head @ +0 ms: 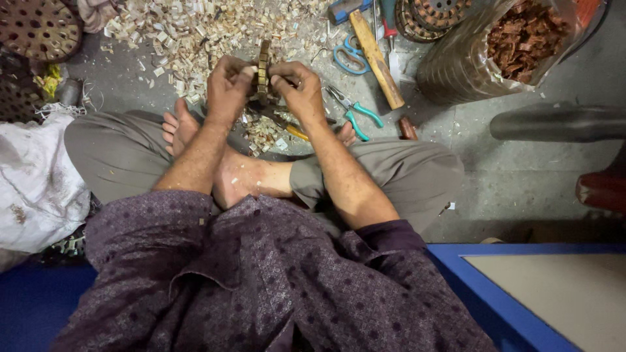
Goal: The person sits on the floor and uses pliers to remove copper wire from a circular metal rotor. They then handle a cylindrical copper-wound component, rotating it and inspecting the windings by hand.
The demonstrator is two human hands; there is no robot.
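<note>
Both hands, left hand [226,88] and right hand [297,88], gripping an upright slotted metal ring [263,68], pliers [354,111] and hammer [373,52] lying nearby on the floor [521,176].

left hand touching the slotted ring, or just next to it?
Touching. The head view shows the left hand gripping the slotted ring on edge, fingers pressed on its side; the right hand grips the other.

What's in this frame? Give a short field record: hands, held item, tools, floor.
posture: person seated cross-legged on the floor, bare feet
left hand: grips the left side of a slotted metal ring held on edge
right hand: grips its right side
tools: teal-handled pliers, blue scissors, wooden-handled hammer
floor: pile of pale scrap slips
far right: clear bag of copper-coloured scraps
left: white sack
</note>
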